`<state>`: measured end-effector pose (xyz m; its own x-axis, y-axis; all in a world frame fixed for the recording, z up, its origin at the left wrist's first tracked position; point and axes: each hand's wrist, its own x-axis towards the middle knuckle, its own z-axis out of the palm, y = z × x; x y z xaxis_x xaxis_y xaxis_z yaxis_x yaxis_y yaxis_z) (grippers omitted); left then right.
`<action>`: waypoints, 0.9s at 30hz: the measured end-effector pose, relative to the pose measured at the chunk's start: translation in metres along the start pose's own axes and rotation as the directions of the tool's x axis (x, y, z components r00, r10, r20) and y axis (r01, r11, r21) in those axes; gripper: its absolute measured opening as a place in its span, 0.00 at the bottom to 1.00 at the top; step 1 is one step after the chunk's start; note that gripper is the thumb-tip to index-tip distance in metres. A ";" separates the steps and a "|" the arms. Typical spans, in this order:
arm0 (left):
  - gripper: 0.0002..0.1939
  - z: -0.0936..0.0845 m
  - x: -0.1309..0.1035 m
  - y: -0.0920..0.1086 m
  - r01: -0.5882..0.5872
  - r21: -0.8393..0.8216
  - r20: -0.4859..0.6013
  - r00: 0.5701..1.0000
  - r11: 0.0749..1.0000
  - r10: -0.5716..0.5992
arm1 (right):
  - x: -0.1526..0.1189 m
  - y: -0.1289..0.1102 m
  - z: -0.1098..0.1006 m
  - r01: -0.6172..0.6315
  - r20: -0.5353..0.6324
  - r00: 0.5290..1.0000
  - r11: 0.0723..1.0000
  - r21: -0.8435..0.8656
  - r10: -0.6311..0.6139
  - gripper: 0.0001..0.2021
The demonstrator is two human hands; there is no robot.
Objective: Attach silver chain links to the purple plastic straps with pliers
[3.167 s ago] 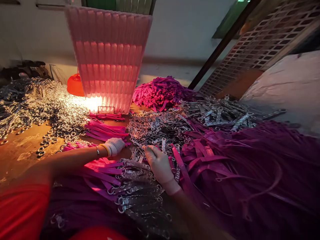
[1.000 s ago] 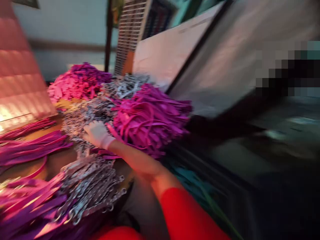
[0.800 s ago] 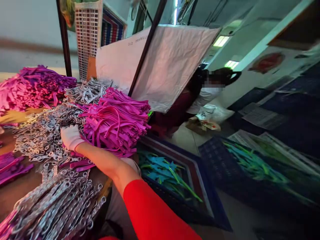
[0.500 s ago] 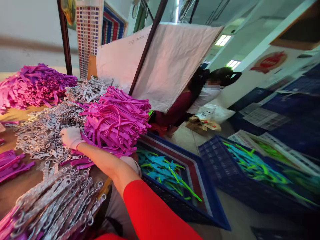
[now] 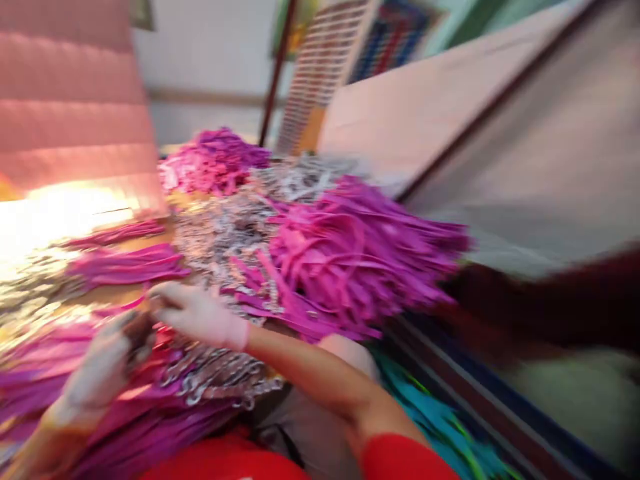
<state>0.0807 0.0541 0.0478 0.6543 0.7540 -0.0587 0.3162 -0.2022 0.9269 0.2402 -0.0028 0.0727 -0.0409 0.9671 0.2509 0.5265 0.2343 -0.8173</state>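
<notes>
My left hand and my right hand, both in white gloves, meet low over the left side of the table. The left fingers are curled closed, with the thumb side toward the right hand. On my right hand the fingers are pinched together at the left fingertips. Motion blur hides what lies between them. A thin magenta strap runs up to the fingertips. Under and beside the hands lie more magenta straps and a bundle of grey chain-like link strips.
A large pile of magenta straps lies beyond my right forearm, beside a heap of grey link strips. Farther back is another magenta pile. A blue-rimmed crate with teal and green pieces stands at right. A pale sheet hangs behind.
The view has swung left. My right hand has left the grey link heap and come back to my left hand, which has entered the view.
</notes>
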 end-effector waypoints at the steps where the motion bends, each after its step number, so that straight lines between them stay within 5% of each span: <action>1: 0.20 -0.004 -0.011 -0.005 0.105 -0.149 -0.022 0.994 0.983 -0.110 | -0.005 0.002 0.002 -0.014 -0.043 0.999 0.999 0.050 0.016 0.12; 3: 0.19 -0.006 -0.020 -0.010 0.254 -0.485 0.035 0.962 0.837 -0.271 | -0.005 0.012 0.006 -0.031 -0.092 0.995 0.992 0.120 0.042 0.12; 6: 0.20 -0.007 -0.019 -0.007 0.260 -0.650 0.062 0.955 0.714 -0.291 | -0.005 0.023 0.011 -0.043 -0.129 0.990 0.991 0.125 0.060 0.13; 16: 0.15 -0.008 -0.034 0.005 0.249 -0.589 0.057 0.962 0.769 -0.268 | -0.027 0.015 0.013 -0.010 -0.059 0.998 0.977 -0.214 -0.003 0.15; 19: 0.11 -0.008 -0.030 -0.002 0.304 -0.673 0.116 0.944 0.674 -0.310 | -0.027 0.008 0.013 0.076 -0.007 0.997 0.974 -0.215 -0.080 0.13; 23: 0.12 -0.009 -0.026 -0.012 0.493 -0.742 0.352 0.863 0.455 -0.362 | -0.027 0.004 0.010 0.198 -0.056 0.977 0.969 -0.151 -0.208 0.14; 27: 0.11 -0.006 -0.029 -0.005 0.450 -0.732 0.325 0.890 0.511 -0.319 | -0.026 0.003 0.009 0.321 0.140 0.947 0.887 -0.331 -0.290 0.14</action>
<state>0.0559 0.0369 0.0471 0.7047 0.5330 -0.4683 -0.0468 0.6935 0.7189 0.2348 -0.0265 0.0591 -0.3100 0.8614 0.4024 0.7354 0.4855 -0.4727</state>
